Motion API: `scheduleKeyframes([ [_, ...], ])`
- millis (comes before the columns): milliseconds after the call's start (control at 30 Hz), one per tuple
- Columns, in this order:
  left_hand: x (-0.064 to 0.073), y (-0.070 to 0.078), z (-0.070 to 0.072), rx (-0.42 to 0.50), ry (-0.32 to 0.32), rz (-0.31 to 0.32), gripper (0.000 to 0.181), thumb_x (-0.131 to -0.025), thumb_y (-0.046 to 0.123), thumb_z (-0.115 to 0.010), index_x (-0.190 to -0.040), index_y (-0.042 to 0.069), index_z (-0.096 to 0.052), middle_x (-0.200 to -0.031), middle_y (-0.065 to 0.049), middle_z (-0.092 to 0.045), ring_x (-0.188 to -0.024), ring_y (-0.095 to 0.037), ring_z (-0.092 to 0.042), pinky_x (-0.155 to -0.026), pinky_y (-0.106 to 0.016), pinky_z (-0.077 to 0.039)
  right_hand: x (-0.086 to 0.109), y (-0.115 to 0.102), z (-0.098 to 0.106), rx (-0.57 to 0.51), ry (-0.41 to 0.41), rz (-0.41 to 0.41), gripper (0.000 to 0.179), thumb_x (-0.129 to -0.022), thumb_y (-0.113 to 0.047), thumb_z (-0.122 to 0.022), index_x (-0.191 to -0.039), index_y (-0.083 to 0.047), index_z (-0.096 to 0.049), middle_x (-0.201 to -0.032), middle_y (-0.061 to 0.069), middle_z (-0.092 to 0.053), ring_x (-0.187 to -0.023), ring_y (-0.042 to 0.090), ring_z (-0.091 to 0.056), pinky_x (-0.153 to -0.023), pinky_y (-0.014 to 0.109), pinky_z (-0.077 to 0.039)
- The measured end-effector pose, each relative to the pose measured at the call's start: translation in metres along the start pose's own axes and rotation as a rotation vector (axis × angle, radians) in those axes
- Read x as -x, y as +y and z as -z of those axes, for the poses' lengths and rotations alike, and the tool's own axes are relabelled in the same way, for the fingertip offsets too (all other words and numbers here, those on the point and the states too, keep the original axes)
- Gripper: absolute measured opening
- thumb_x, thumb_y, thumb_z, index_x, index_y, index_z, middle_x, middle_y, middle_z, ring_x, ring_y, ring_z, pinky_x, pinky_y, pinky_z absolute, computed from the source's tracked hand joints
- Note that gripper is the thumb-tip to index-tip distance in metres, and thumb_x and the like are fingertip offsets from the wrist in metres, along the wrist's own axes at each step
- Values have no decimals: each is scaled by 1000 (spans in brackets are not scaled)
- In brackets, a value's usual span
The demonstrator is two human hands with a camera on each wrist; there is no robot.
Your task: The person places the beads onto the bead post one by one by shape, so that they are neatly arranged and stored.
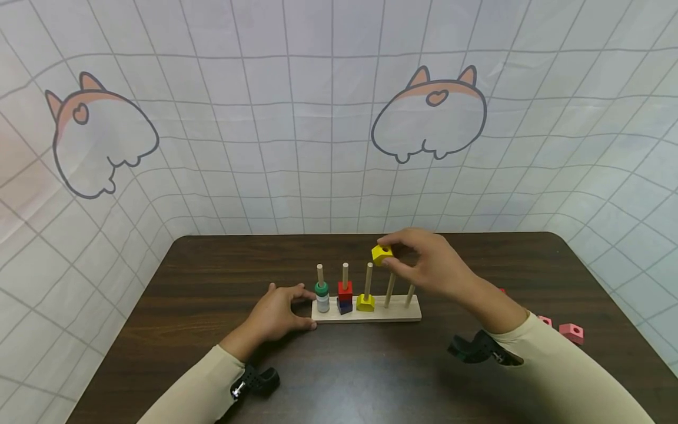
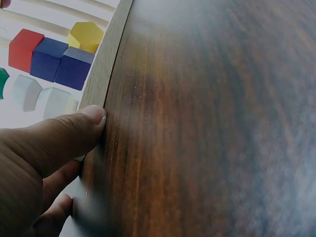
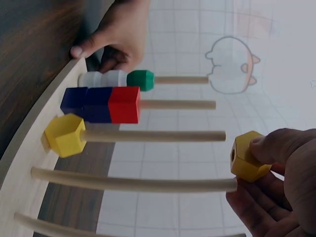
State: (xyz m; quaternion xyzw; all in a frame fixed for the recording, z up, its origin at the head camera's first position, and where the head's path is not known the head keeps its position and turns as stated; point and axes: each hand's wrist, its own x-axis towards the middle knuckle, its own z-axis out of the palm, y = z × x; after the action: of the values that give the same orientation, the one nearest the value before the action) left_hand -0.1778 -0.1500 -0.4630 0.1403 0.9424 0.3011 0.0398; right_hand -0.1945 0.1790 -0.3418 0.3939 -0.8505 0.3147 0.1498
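A pale wooden peg stand (image 1: pixel 397 316) with a row of upright pegs lies on the table. My left hand (image 1: pixel 278 314) holds its left end, the thumb (image 2: pixel 84 123) at the front edge and a finger at the back corner. Between thumb and fingers my right hand (image 1: pixel 431 264) pinches a yellow hexagonal bead (image 3: pixel 245 148), just above and beside the third peg's tip. White beads (image 3: pixel 106 79) topped by a green bead (image 1: pixel 321 289) fill the first peg. On the second, a red cube (image 3: pixel 124 104) sits over dark blue ones (image 2: pixel 48 59). One yellow bead (image 1: pixel 365 303) rests at the third peg's foot.
Pink beads (image 1: pixel 571 333) lie on the dark wooden table (image 1: pixel 371 371) at the right, partly behind my right forearm. The two rightmost pegs (image 3: pixel 133 184) are bare. A white grid-patterned curtain (image 1: pixel 328 147) hangs behind the table.
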Motion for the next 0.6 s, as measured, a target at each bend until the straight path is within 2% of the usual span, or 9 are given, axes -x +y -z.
scheduleKeyframes([
  [233, 0, 0, 0, 10, 0, -3, 51, -74, 31, -94, -121, 23, -76, -141, -15, -61, -136, -27, -52, -122, -60, -6, -2, -5, -9, -16, 13, -8, 36, -89, -7, -81, -123, -6, -70, -114, 6, -70, -95, 19, -70, -83, 37, -59],
  [433, 0, 0, -1, 1, -4, 6, 51, -75, 32, -93, -122, 23, -76, -142, -14, -60, -137, -27, -52, -123, -60, -6, -1, -9, -16, -56, -7, -60, 36, -89, -6, -80, -124, -5, -69, -115, 7, -69, -95, 16, -70, -83, 33, -60],
  [600, 1, 1, -1, -3, -8, 7, 51, -75, 33, -93, -122, 22, -76, -143, -14, -59, -138, -27, -51, -122, -61, -6, 0, -12, -20, -39, -21, -91, 36, -90, -7, -80, -124, -6, -69, -114, 4, -69, -94, 15, -68, -82, 36, -59],
])
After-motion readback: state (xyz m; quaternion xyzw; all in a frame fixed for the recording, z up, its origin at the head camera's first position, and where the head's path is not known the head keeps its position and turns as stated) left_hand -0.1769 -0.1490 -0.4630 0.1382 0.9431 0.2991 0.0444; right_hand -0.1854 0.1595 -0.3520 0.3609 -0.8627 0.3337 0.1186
